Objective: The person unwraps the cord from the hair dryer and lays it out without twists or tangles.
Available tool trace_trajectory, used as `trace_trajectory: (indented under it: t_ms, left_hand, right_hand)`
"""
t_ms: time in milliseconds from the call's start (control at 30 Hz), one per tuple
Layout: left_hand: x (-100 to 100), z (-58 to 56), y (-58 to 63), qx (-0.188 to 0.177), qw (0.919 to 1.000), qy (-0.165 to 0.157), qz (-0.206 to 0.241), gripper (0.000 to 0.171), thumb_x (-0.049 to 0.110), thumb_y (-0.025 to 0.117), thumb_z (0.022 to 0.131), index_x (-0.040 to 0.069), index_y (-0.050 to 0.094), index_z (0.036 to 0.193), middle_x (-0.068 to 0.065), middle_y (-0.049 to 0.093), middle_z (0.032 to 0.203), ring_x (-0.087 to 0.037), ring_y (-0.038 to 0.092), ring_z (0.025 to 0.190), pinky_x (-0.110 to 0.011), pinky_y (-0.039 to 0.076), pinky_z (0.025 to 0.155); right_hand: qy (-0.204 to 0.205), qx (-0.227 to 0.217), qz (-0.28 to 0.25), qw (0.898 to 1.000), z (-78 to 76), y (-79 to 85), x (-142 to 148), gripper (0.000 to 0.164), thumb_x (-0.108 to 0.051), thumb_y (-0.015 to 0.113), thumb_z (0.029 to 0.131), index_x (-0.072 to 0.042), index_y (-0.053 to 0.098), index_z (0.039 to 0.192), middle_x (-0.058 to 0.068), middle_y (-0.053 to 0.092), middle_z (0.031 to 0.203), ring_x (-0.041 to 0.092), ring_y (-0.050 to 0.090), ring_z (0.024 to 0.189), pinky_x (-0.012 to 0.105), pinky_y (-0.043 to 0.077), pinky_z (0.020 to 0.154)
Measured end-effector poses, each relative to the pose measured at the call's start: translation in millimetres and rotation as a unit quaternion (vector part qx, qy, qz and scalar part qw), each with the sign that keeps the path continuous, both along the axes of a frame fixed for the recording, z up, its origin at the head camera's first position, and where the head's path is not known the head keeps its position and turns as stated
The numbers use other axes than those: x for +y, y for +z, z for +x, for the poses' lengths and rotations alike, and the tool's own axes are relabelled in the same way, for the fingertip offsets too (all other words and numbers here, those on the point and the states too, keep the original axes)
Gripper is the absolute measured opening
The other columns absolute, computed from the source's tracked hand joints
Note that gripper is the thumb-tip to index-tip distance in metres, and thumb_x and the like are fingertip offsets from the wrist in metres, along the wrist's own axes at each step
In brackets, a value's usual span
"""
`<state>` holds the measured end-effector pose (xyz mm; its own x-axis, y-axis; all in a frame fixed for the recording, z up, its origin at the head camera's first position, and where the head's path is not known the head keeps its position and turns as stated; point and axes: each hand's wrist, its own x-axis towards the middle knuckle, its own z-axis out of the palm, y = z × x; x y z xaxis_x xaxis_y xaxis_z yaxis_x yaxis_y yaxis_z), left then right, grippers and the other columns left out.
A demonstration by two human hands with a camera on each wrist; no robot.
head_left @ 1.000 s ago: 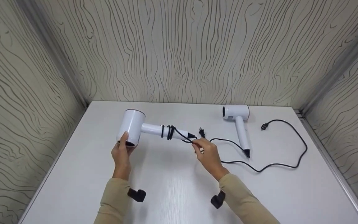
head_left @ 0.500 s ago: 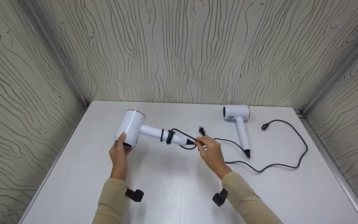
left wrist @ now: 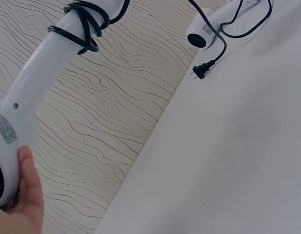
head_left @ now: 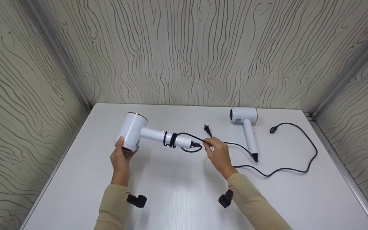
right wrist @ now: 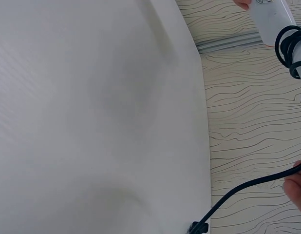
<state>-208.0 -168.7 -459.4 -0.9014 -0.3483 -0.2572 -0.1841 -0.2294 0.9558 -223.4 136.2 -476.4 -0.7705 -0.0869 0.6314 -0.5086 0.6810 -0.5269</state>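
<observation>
White worktop [head_left: 177, 188], wood-grain walls [head_left: 177, 57] behind. The held dryer [head_left: 145, 131] is above it, toward its left edge, handle [head_left: 154, 134] pointing from the left hand [head_left: 120, 159], gripping the barrel [head_left: 132, 129], toward the right hand [head_left: 218, 153], pinching the cord [right wrist: 260, 181] nearer the coils [head_left: 173, 140].

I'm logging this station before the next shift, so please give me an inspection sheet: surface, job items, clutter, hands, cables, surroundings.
Surface: white table, showing soft shadows and a light sheen.
Job items: white hair dryer, held, apparently raised above the table.
Clutter: second hair dryer, lying unheld on the right; otherwise nothing seen.
Hands: left hand grips the held dryer's head; right hand pinches its cord.
Cables: black cord coiled round the held dryer's handle; second cord stretches rightward. Both plugs, near and far, are in no socket.
Surroundings: wood-grain-patterned walls, grey corner strips.
</observation>
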Motion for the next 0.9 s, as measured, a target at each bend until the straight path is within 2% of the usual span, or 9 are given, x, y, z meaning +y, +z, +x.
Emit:
trace_trajectory:
  t_ms: [267, 633, 900]
  left_hand:
    - [-0.3, -1.5, 0.6, 0.031, 0.9976, 0.016, 0.06, 0.068, 0.053, 0.038, 0.096, 0.004, 0.036, 0.142, -0.003, 0.053, 0.116, -0.006, 0.065, 0.085, -0.016, 0.054, 0.081]
    - [1.9, -1.3, 6.5, 0.039, 0.9957, 0.008, 0.084, 0.067, 0.053, 0.036, 0.098, 0.004, 0.034, 0.144, -0.003, 0.053, 0.116, -0.007, 0.065, 0.087, -0.018, 0.055, 0.083]
    - [3.6, -0.9, 9.5, 0.042, 0.9941, -0.001, 0.1, 0.068, 0.053, 0.035, 0.098, 0.007, 0.029, 0.148, -0.007, 0.049, 0.127, -0.007, 0.064, 0.093, -0.019, 0.055, 0.085]
  right_hand:
    - [-0.012, -0.019, 0.006, 1.0, -6.2, -7.6, 0.8, 0.01, 0.006, 0.069, 0.082, 0.0, 0.071, 0.089, 0.009, 0.072, 0.084, 0.02, 0.069, 0.075, 0.027, 0.059, 0.069]
    - [-0.034, -0.069, 0.009, 0.997, -10.2, -20.5, -0.4, 0.013, 0.006, 0.07, 0.081, -0.002, 0.073, 0.09, 0.009, 0.073, 0.085, 0.019, 0.071, 0.08, 0.026, 0.06, 0.073]
    - [-0.051, -0.067, 0.036, 0.996, -9.8, -33.8, -2.4, 0.014, 0.007, 0.07, 0.08, -0.003, 0.072, 0.089, 0.008, 0.073, 0.083, 0.02, 0.07, 0.078, 0.025, 0.06, 0.071]
